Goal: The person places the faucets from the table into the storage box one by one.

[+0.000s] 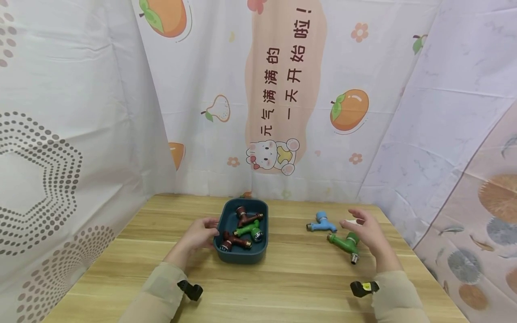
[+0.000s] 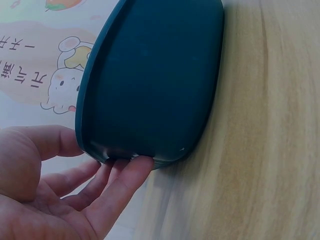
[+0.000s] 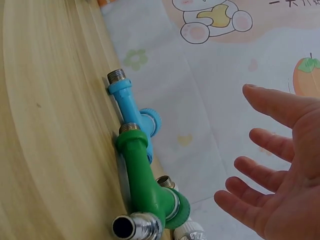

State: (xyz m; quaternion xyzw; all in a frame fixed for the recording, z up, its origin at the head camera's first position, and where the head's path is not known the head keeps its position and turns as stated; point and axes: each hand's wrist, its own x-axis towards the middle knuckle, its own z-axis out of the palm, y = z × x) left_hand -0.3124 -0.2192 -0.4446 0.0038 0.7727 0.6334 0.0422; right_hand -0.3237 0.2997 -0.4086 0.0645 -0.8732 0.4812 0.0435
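Note:
My left hand [image 1: 202, 233] is at the left side of a dark teal plastic basin [image 1: 264, 251], its fingertips [image 2: 142, 162] touching the outer wall. Two dark red taps [image 1: 244, 217] and a green tap with a chrome end [image 1: 254, 231] lie in the basin. On the right, my right hand [image 1: 366, 229] hovers with spread, slightly bent fingers and holds nothing. Just left of it, a green tap [image 1: 345, 243] lies on the table, with a light blue tap [image 1: 322, 223] behind it. A white tap [image 3: 189, 230] shows partly behind the green one in the right wrist view.
A wood-grain table [image 1: 291, 287] carries everything. Printed white curtains [image 1: 210, 148] hang close behind and on both sides. Black wrist cameras [image 1: 190, 290] are strapped over both sleeves.

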